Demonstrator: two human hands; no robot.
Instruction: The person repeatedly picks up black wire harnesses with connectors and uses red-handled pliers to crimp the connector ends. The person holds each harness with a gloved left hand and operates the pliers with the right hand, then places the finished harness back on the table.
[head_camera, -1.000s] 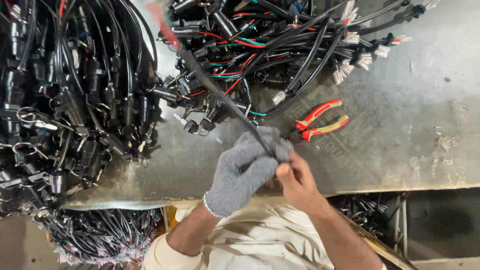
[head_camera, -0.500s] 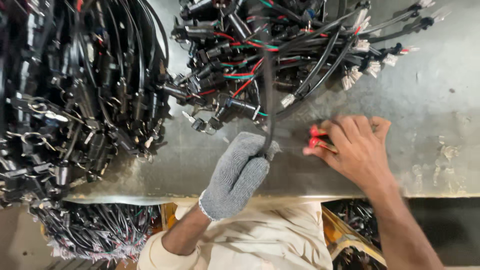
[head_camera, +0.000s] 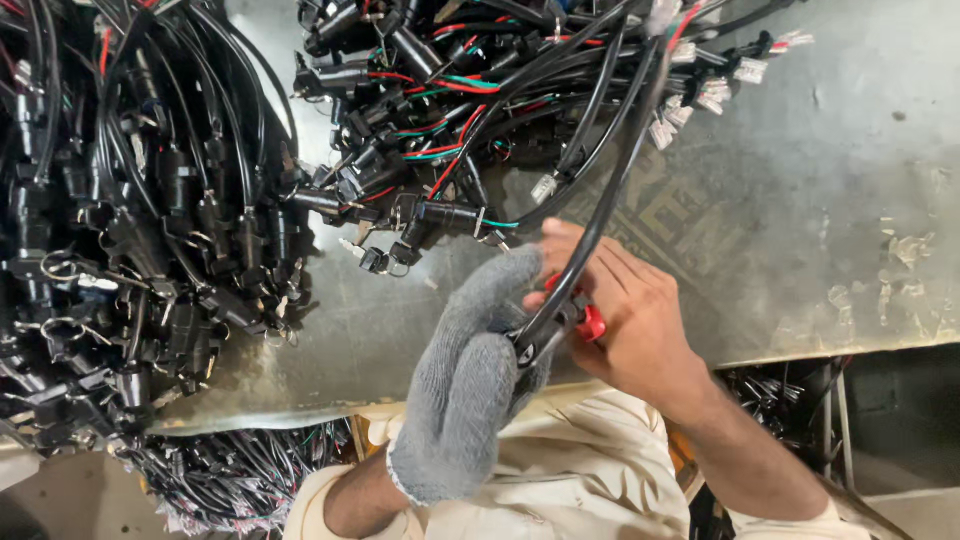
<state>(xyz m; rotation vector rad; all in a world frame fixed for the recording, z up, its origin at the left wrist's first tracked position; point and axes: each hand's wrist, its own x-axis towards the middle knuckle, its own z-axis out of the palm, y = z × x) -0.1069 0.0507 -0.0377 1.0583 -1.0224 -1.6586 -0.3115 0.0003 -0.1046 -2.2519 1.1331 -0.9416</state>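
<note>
Cable (head_camera: 600, 215), black and thick, runs from my left hand (head_camera: 470, 385) up and to the right, across the metal table (head_camera: 830, 220), to the wire pile (head_camera: 520, 90) at the top. My left hand has a grey knit glove and it is closed tight around the lower end of this cable, near the table's front edge and just above my cream shirt (head_camera: 560, 480). The cable end sits inside the glove fist, so the tip itself I cannot see.

My right hand (head_camera: 625, 320) is bare. It lies directly beside the glove, touching it, and its fingers are curled around red-handled pliers (head_camera: 590, 322). Only a small red part of the handles shows between the 2 hands; the pliers' jaws are hidden behind the cable and the glove, so I cannot tell if they bite on the cable or not. The cable passes over the right hand's fingers on its way up.

On the left side of the table is a 2nd big heap of black harnesses (head_camera: 130, 230) w/ connectors, well apart from both hands. White plugs (head_camera: 715, 90) lie at top right, near the cable's upper part.
</note>
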